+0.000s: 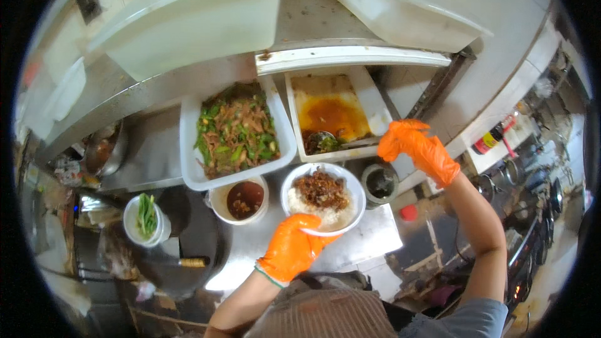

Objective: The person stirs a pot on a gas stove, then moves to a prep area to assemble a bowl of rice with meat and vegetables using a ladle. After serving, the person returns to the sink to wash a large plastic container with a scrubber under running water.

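Note:
My left hand (293, 249), in an orange glove, grips the near rim of a white bowl (359, 202). White rice (300, 204) fills the bowl, with dark brown chopped topping (321, 188) over its far side. In a matching glove, my right hand (411, 145) curls around the handle end of a metal ladle (320, 137). The ladle's head lies at the near left corner of a white rectangular bin (300, 117), among dark bits and some greens. Orange-brown oily sauce (333, 112) covers part of the bin's floor.
Left of the bin, a translucent tub (188, 145) holds meat strips with green peppers. A cup of brown sauce (218, 209) and a dark-filled jar (394, 183) flank the bowl. A knife handle (193, 262) and cup of greens (164, 230) are left. A white rail (352, 57) crosses behind.

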The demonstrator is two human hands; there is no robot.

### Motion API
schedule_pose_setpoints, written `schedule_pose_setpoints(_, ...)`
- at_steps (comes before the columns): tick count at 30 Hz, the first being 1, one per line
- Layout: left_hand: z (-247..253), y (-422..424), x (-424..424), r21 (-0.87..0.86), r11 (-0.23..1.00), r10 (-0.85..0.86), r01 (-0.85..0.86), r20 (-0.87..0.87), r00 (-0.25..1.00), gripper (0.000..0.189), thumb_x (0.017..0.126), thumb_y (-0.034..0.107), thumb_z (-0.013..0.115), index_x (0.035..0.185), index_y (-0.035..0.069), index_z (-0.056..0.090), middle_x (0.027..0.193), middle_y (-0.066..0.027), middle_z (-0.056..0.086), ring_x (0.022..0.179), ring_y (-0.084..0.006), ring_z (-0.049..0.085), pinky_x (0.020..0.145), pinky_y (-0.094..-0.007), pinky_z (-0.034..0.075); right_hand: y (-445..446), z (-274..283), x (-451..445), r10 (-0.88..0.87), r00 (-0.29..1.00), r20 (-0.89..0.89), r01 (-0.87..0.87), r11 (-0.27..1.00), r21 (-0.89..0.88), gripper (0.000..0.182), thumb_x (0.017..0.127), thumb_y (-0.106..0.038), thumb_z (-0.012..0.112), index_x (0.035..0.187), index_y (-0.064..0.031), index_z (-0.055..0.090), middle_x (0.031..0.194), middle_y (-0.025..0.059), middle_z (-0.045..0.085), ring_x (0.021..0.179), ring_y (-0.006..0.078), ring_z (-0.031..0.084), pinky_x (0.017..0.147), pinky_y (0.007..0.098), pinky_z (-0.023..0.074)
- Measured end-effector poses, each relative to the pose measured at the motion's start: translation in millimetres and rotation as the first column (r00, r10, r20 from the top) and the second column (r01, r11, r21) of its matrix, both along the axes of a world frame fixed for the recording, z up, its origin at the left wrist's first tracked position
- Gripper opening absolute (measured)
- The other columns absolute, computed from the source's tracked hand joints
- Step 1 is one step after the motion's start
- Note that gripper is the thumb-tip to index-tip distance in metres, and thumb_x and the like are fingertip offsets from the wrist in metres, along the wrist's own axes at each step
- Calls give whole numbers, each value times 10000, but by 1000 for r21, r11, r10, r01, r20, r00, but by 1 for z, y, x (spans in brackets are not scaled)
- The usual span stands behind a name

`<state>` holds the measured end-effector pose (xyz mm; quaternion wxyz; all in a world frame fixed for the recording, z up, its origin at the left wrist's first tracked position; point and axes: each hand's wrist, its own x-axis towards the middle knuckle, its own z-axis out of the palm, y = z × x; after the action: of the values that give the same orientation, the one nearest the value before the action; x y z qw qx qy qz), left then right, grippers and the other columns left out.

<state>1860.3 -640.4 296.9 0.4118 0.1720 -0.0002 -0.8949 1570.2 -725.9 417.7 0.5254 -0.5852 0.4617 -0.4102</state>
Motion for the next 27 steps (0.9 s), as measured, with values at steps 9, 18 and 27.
schedule_pose_setpoints(9,29,18,-29,75,977,200,-199,0,980,586,934,96,567,1474,-70,410,1466,-258,515,1378,-416,505,1181,-536,421,-43,7,-8,-180,980,83,152,952,266,354,1051,-344,541,1138,-22,660,992,137,746,788,184,671,710,349,581)
schedule_pose_setpoints(18,10,29,-36,182,968,196,-175,-103,975,565,919,57,537,1452,-93,425,1442,-270,527,1361,-415,518,1174,-494,436,-34,31,-19,-206,976,69,194,970,148,459,1049,-370,555,1346,-22,533,1095,122,732,890,174,667,780,349,572)
schedule_pose_setpoints(27,-19,44,-29,435,897,169,85,-514,841,418,926,44,583,1332,-54,572,1292,-125,648,1176,-174,632,1009,-242,521,49,45,-11,-273,955,113,258,957,132,437,1082,-354,497,1376,-31,483,1123,130,711,904,204,686,775,362,585)
